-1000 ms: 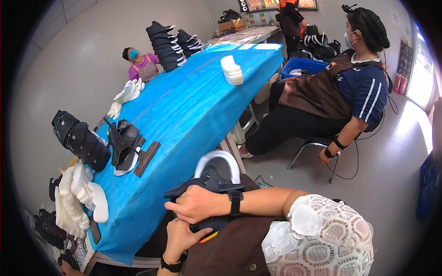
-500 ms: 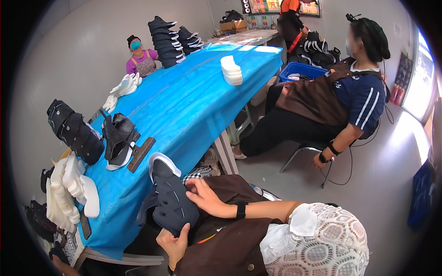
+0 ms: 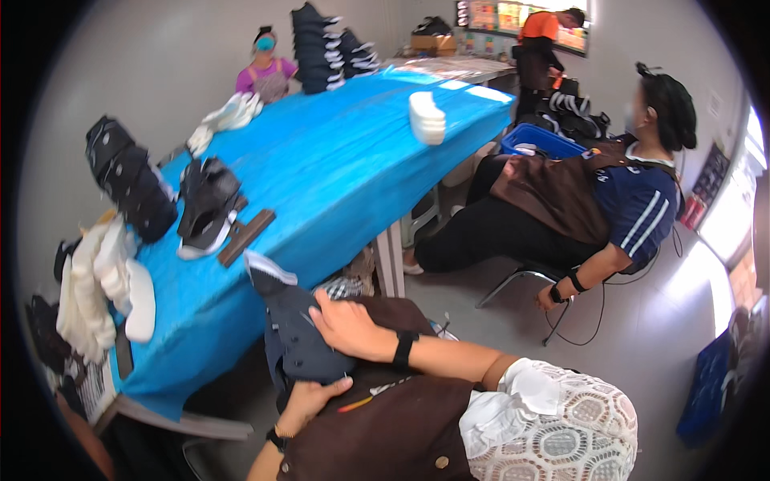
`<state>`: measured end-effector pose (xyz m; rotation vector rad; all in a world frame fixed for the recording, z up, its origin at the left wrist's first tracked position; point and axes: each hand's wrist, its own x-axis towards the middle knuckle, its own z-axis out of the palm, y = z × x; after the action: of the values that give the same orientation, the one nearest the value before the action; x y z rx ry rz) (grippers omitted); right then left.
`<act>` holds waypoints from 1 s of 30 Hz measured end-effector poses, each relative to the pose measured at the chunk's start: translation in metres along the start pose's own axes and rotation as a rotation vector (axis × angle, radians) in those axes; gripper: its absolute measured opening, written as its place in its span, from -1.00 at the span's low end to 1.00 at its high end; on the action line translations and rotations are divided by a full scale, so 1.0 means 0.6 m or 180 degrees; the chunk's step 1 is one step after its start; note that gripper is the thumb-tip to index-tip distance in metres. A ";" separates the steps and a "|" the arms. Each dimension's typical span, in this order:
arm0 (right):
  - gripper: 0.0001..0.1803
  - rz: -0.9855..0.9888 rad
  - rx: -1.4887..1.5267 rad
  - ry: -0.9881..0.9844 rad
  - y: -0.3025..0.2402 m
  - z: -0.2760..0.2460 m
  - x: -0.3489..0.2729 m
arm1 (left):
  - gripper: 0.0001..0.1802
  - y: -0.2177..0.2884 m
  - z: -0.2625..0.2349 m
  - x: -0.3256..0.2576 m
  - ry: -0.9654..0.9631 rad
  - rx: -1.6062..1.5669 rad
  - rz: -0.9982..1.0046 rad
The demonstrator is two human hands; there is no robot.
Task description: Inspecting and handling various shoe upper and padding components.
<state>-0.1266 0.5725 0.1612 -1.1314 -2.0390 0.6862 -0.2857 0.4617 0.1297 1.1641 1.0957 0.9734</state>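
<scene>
A dark navy shoe (image 3: 293, 337) with a white-edged opening lies tilted on my brown-aproned lap, just below the near edge of the blue table (image 3: 337, 176). My right hand (image 3: 349, 329), a black band on its wrist, rests flat on top of the shoe. My left hand (image 3: 309, 401) grips the shoe from underneath at its lower end. Both hands touch the shoe.
On the table stand a row of dark shoes (image 3: 132, 180), a black shoe (image 3: 207, 204) beside a brown block (image 3: 246, 236), white insoles (image 3: 104, 289) at the left and a white stack (image 3: 427, 118) farther back. A seated person (image 3: 593, 208) is at the right, a blue crate (image 3: 545, 143) beyond.
The shoe has come down from the table edge onto my lap and turned over. My right hand has slid on top of it and my left hand now holds it from below.
</scene>
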 end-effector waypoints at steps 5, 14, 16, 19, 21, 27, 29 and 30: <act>-0.62 -0.0011 -0.0732 -0.0116 0.051 0.066 0.005 | -0.03 -0.029 -0.035 0.023 -0.0185 -0.0033 -0.0430; -0.62 -0.0408 -0.0505 -0.0434 0.054 0.141 0.039 | -0.24 -0.040 -0.044 0.015 0.0316 -0.0903 -0.0706; -0.64 -0.0415 -0.0528 -0.0458 0.051 0.160 0.054 | -0.32 -0.064 -0.034 0.022 0.0885 -0.1339 -0.0323; -0.65 -0.0363 -0.0689 -0.0485 0.051 0.176 0.056 | -0.35 -0.084 -0.021 0.024 0.1514 -0.1198 0.0005; -0.66 -0.0374 -0.0714 -0.0526 0.054 0.186 0.063 | -0.42 -0.090 -0.029 0.031 0.1671 -0.1307 -0.0072; -0.65 -0.0451 -0.1321 -0.0851 0.065 0.222 0.086 | -0.64 -0.099 -0.062 0.051 0.1645 -0.1716 -0.0258; -0.61 -0.0387 -0.1341 -0.0931 0.062 0.229 0.090 | -0.61 -0.093 -0.078 0.044 0.1662 -0.1567 -0.0401; -0.59 -0.0240 -0.1285 -0.1017 0.065 0.227 0.091 | -0.57 -0.080 -0.075 0.038 0.1569 -0.1503 -0.0551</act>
<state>-0.2336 0.6231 0.0660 -1.2170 -2.5615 0.4483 -0.3237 0.4856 0.0768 0.4459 1.2346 1.3307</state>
